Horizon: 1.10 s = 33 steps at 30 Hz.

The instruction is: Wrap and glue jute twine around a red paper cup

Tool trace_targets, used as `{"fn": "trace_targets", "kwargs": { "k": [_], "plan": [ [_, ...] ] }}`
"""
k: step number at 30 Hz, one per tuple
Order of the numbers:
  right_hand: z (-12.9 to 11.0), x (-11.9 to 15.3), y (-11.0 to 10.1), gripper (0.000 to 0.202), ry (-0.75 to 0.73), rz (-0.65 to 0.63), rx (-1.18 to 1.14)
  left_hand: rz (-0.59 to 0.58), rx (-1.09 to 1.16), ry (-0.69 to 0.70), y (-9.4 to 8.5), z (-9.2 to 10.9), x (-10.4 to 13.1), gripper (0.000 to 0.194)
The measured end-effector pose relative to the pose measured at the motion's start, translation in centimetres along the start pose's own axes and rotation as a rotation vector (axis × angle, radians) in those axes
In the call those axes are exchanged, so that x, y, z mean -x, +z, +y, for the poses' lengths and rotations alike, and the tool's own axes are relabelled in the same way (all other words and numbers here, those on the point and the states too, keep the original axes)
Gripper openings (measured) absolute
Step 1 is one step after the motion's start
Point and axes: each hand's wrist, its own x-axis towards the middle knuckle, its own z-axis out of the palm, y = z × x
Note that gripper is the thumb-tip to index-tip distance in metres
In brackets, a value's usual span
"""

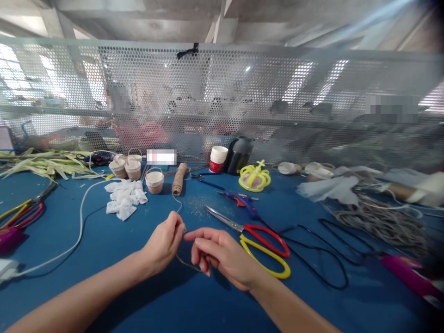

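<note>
On the near side of the twine roll [179,179], above the blue surface [222,317]: two bare hands, a narrow gap between them. Left hand [162,240]: fingertips pinched together, apparently on the thin twine [187,264], whose loose length hung below. Right hand [227,259]: half curled, forefinger pointing towards the left fingertips; whether it gripped the tail, I could not tell.

Hazards, as I judged them. Item: a slack pinch, which could have let the twine slip or twist. Item, right of the roll and nearer: scissors [244,231], liable to be knocked by a sweeping wrist. Item, just left of the roll: one small bucket [154,181], which a sharp tug on the roll might have toppled.
</note>
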Motion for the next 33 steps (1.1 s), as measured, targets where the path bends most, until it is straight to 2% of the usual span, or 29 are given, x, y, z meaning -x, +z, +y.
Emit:
{"fn": "trace_targets", "kwargs": {
  "k": [4, 8, 12, 15, 17, 19, 21, 24, 27, 30, 33],
  "plan": [
    [0.0, 0.2, -0.1, 0.03, -0.044, 0.01, 0.097, -0.011, 0.007, -0.058, -0.3, 0.2, 0.0, 0.019],
    [0.1, -0.1, -0.1, 0.041, -0.065, 0.027, 0.259, -0.095, -0.002, -0.007, -0.3, 0.2, 0.4, 0.026],
    [0.4, -0.2, -0.1, 0.041, -0.067, 0.075, 0.36, -0.239, -0.057, 0.22, 0.0, 0.2, 0.9, 0.029],
    [-0.1, -0.1, -0.3, 0.021, -0.1, 0.077, 0.448, -0.274, -0.121, 0.414, 0.0, 0.5, 1.1, 0.024],
    [-1.3, -0.6, -1.0, 0.014, -0.187, 0.124, 0.618, -0.277, -0.163, 0.482, -0.2, 0.7, 1.2, 0.021],
    [-3.5, -2.0, -2.4, 0.015, -0.313, 0.237, 0.935, -0.271, -0.185, 0.512, -0.4, 0.8, 1.3, 0.018],
    [-6.4, -4.5, -4.7, 0.019, -0.387, 0.453, 1.353, -0.239, -0.176, 0.522, -0.5, 0.6, 1.2, 0.015],
    [-10.8, -9.2, -8.7, 0.027, -0.315, 0.633, 1.511, -0.133, -0.161, 0.53, -0.7, -0.2, 0.8, 0.013],
    [-13.6, -13.7, -12.4, 0.024, -0.22, 0.735, 1.625, 0.037, -0.194, 0.505, -1.3, -1.2, 0.1, 0.016],
    [-14.6, -16.8, -14.9, 0.029, -0.128, 0.775, 1.714, 0.177, -0.284, 0.39, -2.0, -2.4, -0.8, 0.026],
    [-14.8, -18.8, -16.4, 0.03, -0.021, 0.786, 1.769, 0.214, -0.39, 0.262, -2.2, -3.5, -1.4, 0.032]
  ]
}}
